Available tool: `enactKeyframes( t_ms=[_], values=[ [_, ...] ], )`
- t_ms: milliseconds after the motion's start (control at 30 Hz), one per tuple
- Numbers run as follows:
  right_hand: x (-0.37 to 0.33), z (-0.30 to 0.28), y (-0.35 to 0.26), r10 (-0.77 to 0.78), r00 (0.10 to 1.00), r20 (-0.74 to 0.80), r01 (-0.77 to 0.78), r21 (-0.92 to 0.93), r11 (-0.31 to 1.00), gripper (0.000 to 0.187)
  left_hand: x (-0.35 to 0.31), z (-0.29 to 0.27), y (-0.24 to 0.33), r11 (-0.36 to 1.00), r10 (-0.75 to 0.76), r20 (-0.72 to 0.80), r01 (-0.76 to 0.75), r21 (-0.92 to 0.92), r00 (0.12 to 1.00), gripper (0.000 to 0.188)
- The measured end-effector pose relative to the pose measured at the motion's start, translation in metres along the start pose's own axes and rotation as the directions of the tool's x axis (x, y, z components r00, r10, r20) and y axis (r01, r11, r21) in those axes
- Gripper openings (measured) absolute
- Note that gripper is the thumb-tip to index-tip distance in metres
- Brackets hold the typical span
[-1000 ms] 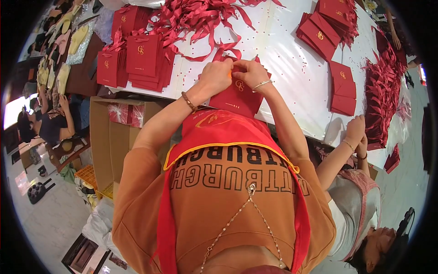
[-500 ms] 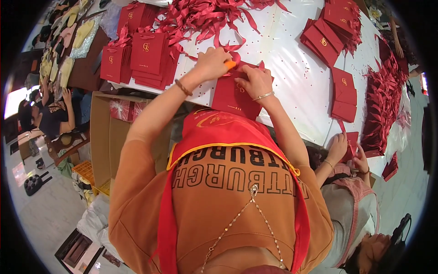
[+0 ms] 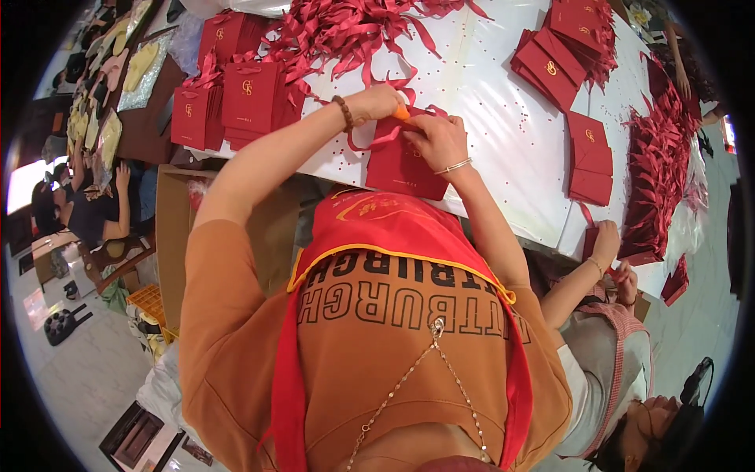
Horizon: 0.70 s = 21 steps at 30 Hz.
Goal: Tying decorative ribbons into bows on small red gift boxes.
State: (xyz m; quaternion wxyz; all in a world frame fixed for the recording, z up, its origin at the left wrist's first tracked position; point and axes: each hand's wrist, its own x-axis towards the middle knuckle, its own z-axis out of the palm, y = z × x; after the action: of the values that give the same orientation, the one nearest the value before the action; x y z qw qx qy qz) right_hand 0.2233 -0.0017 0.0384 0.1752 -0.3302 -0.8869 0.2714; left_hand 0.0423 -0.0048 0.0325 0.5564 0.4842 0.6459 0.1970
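A red paper gift bag with gold print lies flat at the table's near edge, in front of my apron. My left hand is closed around a small orange-handled tool, whose working end is hidden at the bag's top edge. Fingers of my right hand are bent and pressed together at that same top edge, beside the tool, pinching the bag there. A loop of red ribbon hangs over the bag's upper left part.
Finished-looking red bags stand at the left, beside a heap of loose ribbons. More bags lie at the right. Small red dots are scattered over the white table. A co-worker's hand handles a red piece at the right; a cardboard box stands below left.
My left hand and the orange tool have shifted slightly right, closer to my right hand. The ribbon loop now droops lower on the bag's left. The co-worker's hands have moved.
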Motion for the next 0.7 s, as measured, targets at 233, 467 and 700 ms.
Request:
enactKeyframes(
  t_ms=[233, 467, 700],
  values=[
    [-0.006, 0.01, 0.003, -0.005, 0.998, 0.059, 0.004, 0.016, 1.0, 0.014, 0.036, -0.021, -0.036, 0.986, 0.163, -0.348, -0.169, 0.013, 0.923, 0.02],
    [0.004, 0.017, 0.025, 0.216, 0.958, 0.188, -0.227, 0.042, 0.973, 0.026, 0.031, -0.02, -0.055, 0.894, 0.219, -0.469, 0.016, 0.447, 0.856, 0.032],
    [0.006, 0.023, 0.034, 0.229, 0.953, 0.199, -0.249, 0.085, 0.965, 0.03, 0.029, -0.019, -0.048, 0.966, 0.247, -0.724, -0.106, 0.235, 0.644, 0.019]
  ],
)
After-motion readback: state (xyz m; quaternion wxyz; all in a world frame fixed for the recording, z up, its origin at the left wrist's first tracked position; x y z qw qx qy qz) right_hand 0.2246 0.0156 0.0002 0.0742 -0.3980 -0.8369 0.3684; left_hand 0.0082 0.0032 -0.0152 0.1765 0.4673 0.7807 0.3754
